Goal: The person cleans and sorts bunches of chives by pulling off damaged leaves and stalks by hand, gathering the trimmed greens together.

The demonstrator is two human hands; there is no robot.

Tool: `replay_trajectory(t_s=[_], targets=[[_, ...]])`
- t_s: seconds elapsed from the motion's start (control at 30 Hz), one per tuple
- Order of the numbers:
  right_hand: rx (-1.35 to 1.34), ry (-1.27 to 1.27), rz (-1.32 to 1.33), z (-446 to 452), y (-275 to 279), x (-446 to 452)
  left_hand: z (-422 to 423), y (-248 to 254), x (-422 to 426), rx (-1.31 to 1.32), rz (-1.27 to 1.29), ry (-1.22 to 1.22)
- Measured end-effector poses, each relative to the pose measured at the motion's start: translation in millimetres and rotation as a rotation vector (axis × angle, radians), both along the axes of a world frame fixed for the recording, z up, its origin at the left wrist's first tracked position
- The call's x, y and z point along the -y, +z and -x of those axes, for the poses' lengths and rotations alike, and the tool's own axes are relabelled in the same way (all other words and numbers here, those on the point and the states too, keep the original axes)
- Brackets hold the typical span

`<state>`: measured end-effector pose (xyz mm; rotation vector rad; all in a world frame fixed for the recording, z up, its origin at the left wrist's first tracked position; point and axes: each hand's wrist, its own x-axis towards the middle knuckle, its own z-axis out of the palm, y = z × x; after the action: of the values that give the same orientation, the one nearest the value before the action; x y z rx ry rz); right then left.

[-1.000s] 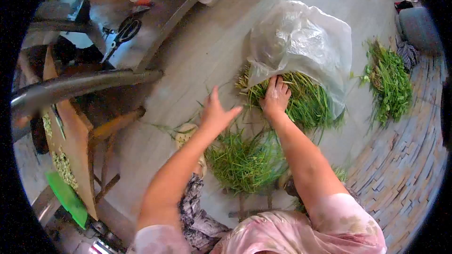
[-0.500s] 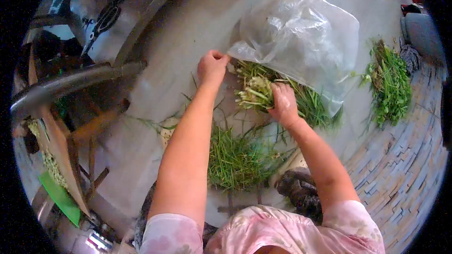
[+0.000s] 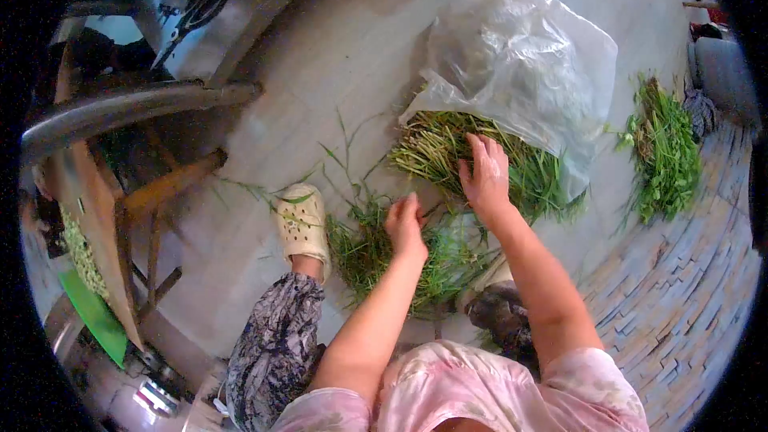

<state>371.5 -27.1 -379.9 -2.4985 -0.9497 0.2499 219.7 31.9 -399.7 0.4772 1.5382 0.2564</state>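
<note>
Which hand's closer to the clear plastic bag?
Right. The right hand is at the bunch of green stems, just short of the bag's near edge. The left hand is farther back, over the loose grass pile.

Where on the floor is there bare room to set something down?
The widest bare floor lies between the curved metal bar and the clear bag. A narrower strip separates the bag from the right-hand greens. It is crowded around both hands, over the stalks and loose grass.
</note>
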Motion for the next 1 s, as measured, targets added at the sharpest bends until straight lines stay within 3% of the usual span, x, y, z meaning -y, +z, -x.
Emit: replay_trajectory(t_s=[0.13, 0.17, 0.33, 0.4, 0.47, 0.53, 0.7, 0.77, 0.87, 0.9, 1.0], targets=[[-0.094, 0.130, 0.188, 37, -14, 2, -33, 10, -10, 0.265, 0.117, -0.077], [-0.138, 0.161, 0.168, 48, -11, 4, -31, -12, -8, 0.399, 0.178, -0.031], [-0.229, 0.370, 0.196, 86, 1, 18, -27, -46, -5, 0.252, 0.220, 0.154], [-0.250, 0.337, 0.145, 78, 5, 20, -20, -55, -4, 0.231, 0.248, 0.198], [-0.328, 0.251, 0.115, 58, 9, 13, -15, -43, -7, 0.247, 0.289, 0.166], [-0.201, 0.130, -0.079, 34, 15, -2, -14, -32, -9, 0.268, 0.337, 0.210], [-0.383, 0.192, 0.222, 29, 9, -11, -19, -22, -3, 0.213, 0.304, 0.231], [-0.385, 0.233, 0.219, 32, 8, -7, -19, -12, -3, 0.207, 0.339, 0.270], [-0.396, 0.256, 0.169, 34, 13, -1, -28, 16, -2, 0.473, 0.280, 0.461], [-0.415, 0.261, 0.142, 33, 17, 0, -34, 28, -3, 0.352, 0.233, 0.445], [-0.529, 0.221, 0.105, 28, 29, 2, -43, 45, 0, 0.390, 0.203, 0.419]])
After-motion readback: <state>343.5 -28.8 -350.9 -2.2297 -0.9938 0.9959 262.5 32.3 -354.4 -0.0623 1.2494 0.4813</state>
